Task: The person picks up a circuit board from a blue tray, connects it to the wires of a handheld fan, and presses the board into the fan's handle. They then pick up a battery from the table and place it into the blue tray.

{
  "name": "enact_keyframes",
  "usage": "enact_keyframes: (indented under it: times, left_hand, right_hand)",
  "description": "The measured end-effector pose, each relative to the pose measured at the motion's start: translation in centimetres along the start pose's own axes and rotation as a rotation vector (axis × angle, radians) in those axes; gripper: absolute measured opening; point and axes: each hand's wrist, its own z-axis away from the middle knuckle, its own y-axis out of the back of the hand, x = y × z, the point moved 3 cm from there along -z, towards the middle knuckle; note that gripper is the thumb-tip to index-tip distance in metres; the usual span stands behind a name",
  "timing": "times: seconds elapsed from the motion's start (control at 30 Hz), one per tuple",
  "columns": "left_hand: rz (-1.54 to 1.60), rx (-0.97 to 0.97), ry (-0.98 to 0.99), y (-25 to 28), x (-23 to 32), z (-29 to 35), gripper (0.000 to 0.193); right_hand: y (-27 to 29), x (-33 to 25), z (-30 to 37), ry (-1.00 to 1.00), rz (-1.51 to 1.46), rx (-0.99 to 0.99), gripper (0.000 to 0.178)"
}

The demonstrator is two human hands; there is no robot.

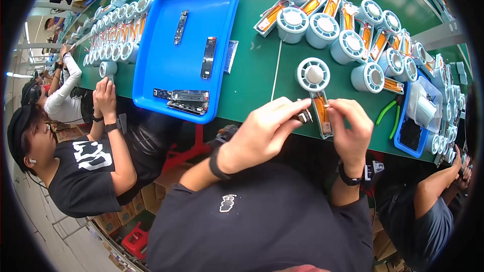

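Observation:
In front of me lies a light-blue handheld fan housing point(312, 74), its round grilled head pointing away from me. Its open handle point(323, 121) points toward me and shows an orange battery inside. My left hand point(264, 128) is closed around a small dark circuit board point(303, 116), held just left of the handle. Its fingertips reach to the handle's upper end. My right hand point(353, 123) pinches at the handle's right side. A tiny pale piece shows at its fingertips, too small to name.
A blue tray point(156, 45) with several dark circuit boards stands left. More fan housings point(322, 27) crowd the far right. Green-handled cutters point(387, 113) lie beside a small blue bin point(411, 143). Co-workers sit on both sides; one person's hands point(105, 98) are near the tray.

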Motion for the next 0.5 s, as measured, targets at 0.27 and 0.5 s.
enact_keyframes:
  times: [0.27, 0.5]
  left_hand:
    - [0.179, 0.178, 0.069, -0.8, -1.2, -0.2, 0.039]
    - [0.168, 0.105, 0.019, -2.5, -1.9, -0.9, 0.043]
  right_hand:
    - [0.6, 1.5, -0.5, -0.097, 0.168, 0.024, 0.013]
    - [-0.9, 0.9, -0.4, -0.107, 0.108, 0.210, 0.013]
